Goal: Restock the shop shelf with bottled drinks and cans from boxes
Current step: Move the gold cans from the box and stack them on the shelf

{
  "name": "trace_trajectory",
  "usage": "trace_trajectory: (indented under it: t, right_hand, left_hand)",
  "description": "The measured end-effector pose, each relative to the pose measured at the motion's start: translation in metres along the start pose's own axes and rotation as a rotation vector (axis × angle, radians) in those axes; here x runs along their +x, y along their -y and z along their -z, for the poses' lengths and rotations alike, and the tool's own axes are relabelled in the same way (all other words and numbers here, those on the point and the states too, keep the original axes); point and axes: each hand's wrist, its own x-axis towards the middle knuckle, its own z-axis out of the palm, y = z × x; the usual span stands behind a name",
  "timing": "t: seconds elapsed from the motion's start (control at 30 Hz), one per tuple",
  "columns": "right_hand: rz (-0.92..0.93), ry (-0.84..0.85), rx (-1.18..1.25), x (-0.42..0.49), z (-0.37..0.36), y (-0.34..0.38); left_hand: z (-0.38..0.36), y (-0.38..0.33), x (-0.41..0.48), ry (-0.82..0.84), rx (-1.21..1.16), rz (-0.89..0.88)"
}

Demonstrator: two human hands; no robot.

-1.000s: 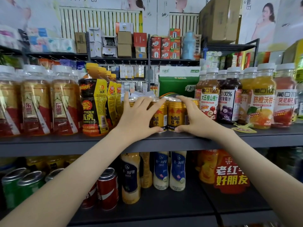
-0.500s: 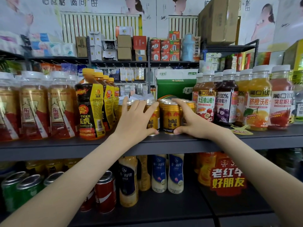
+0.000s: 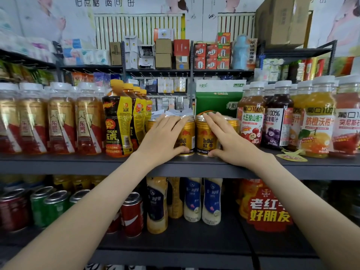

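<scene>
Both hands were flat on a cluster of short gold metal Red Bull cans [image 3: 203, 140] standing upright at the front of the dark grey metal shelf [image 3: 58, 164], middle tier. Left hand [image 3: 162, 138] lay with straight fingers close together across the left front can, thumb at its base. Right hand [image 3: 230, 142] did the same on the right front can, fingers straight and slightly spread, thumb low. The cans sat between a black-and-yellow plastic Tiger bottle [image 3: 118, 121] and a white-capped hawthorn juice bottle [image 3: 251, 117], with a green-and-white carton [image 3: 218, 100] behind.
</scene>
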Motion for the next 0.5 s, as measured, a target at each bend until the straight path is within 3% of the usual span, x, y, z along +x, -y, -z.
trace_trajectory:
  t: [0.13, 0.3, 0.4, 0.5]
  right_hand:
    - [-0.032, -0.19, 0.073, -0.009, -0.009, 0.022]
    - [0.098, -0.549, 0.136, -0.028, -0.039, 0.1]
    - [0.163, -0.557, 0.209, -0.041, -0.066, 0.161]
    - [0.227, -0.437, 0.278, -0.048, -0.106, 0.213]
  left_hand:
    - [0.002, 0.0, -0.021, -0.121, 0.012, 0.052]
    - [0.014, -0.01, -0.077, -0.241, -0.164, 0.21]
    - [0.026, -0.004, -0.13, -0.275, -0.186, 0.255]
    - [0.034, 0.012, -0.199, -0.23, -0.187, 0.336]
